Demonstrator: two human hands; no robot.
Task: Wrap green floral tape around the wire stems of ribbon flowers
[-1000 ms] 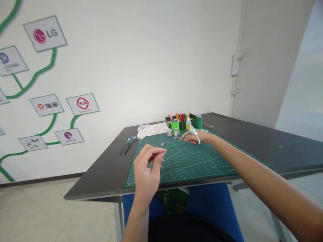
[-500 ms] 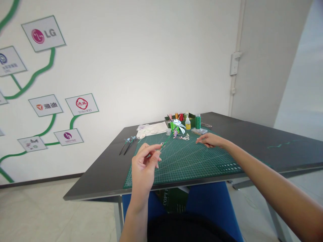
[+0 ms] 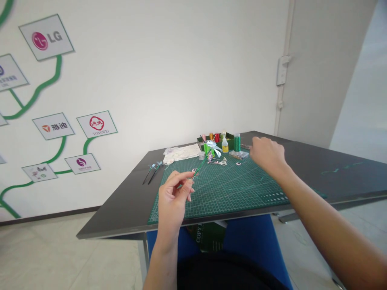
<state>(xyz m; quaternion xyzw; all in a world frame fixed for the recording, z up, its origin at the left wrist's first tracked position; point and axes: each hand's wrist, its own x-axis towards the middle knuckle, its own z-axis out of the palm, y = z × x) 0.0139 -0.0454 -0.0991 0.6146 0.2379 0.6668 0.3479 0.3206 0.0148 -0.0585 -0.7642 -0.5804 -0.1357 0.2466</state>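
My left hand (image 3: 175, 193) pinches the green stem (image 3: 200, 165) of a handmade flower between thumb and fingertips. Pale, shiny bluish-white petals (image 3: 214, 147) top the stem, which tilts up and away to the right. My right hand (image 3: 268, 156) is over the back right of the green cutting mat (image 3: 223, 189), its fingers curled downward and mostly hidden. Just left of its fingertips lies a slim metal tool (image 3: 245, 146); whether the fingers grip it is not visible. White-handled scissors (image 3: 221, 162) rest on the mat behind the flower.
At the back stand a dark green box (image 3: 230, 141) of thread spools, a glue bottle (image 3: 225, 145) and a green thread spool (image 3: 237, 142) near a flat clear case (image 3: 238, 154). White paper (image 3: 190, 152) and finished flower stems (image 3: 155, 171) lie left; green thread scraps (image 3: 335, 170) right.
My right hand has moved right and away from me, off the mat's middle toward the metal tool, its fingers now curled down. My left hand still holds the flower stem almost unmoved.
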